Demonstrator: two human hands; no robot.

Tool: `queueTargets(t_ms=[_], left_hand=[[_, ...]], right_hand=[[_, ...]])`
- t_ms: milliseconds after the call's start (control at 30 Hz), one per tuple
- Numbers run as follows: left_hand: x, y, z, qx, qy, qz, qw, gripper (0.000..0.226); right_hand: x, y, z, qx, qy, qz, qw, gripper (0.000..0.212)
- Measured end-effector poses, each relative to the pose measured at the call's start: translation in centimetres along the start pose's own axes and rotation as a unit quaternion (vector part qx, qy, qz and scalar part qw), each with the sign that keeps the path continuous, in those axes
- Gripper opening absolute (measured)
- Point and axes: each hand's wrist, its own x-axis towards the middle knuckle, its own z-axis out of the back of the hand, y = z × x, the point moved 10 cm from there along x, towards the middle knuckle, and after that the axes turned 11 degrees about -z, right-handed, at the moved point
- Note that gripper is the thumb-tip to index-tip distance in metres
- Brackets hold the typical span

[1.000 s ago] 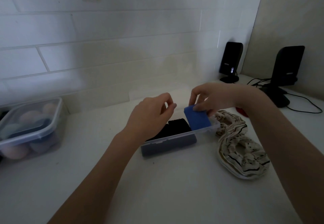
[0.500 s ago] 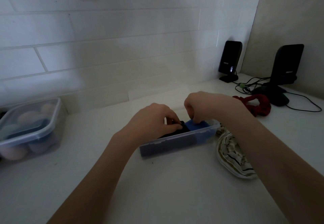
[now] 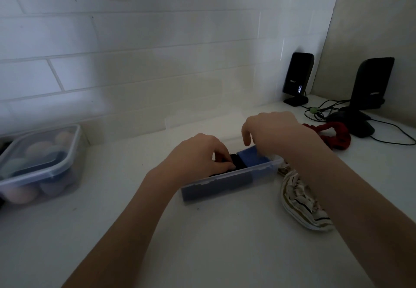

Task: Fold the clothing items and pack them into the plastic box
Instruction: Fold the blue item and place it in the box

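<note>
A narrow clear plastic box (image 3: 227, 185) lies on the white counter, with dark folded items along its length. A blue folded cloth (image 3: 251, 156) stands in its right end, next to a black folded cloth (image 3: 238, 163). My left hand (image 3: 195, 154) is over the middle of the box, its curled fingers gripping the black cloth. My right hand (image 3: 272, 130) hovers just above the blue cloth with fingers hanging loosely, holding nothing. A striped cream cloth (image 3: 299, 204) lies bunched right of the box, partly under my right forearm. A red cloth (image 3: 337, 134) lies behind it.
A lidded clear container (image 3: 67, 161) with rounded pastel items stands at the far left. Two black speakers (image 3: 298, 76) (image 3: 371, 85) with cables (image 3: 319, 112) occupy the back right corner. A tiled wall runs close behind the box.
My right hand carried the blue cloth down from above the box into its right end, then let go and rose slightly. My left hand moved down onto the black cloth.
</note>
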Motion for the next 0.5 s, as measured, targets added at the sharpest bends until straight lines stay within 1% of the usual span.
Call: queueTargets(t_ms=[200, 333, 433, 500], left_hand=[[-0.1, -0.1, 0.0, -0.009, 0.003, -0.001, 1.000, 0.018], [0.0, -0.1, 0.0, -0.008, 0.001, -0.002, 1.000, 0.018], [0.0, -0.1, 0.0, -0.004, 0.005, -0.004, 1.000, 0.019], [0.0, -0.1, 0.1, 0.003, 0.001, -0.007, 1.000, 0.018]], right_hand=[[0.2, 0.1, -1.7, -0.044, 0.038, -0.003, 0.998, 0.038], [0.5, -0.1, -1.8, -0.011, 0.049, 0.010, 0.999, 0.033], [0.3, -0.2, -1.1, 0.023, 0.058, 0.027, 0.998, 0.038], [0.1, 0.1, -1.1, 0.026, 0.066, 0.037, 0.997, 0.037]])
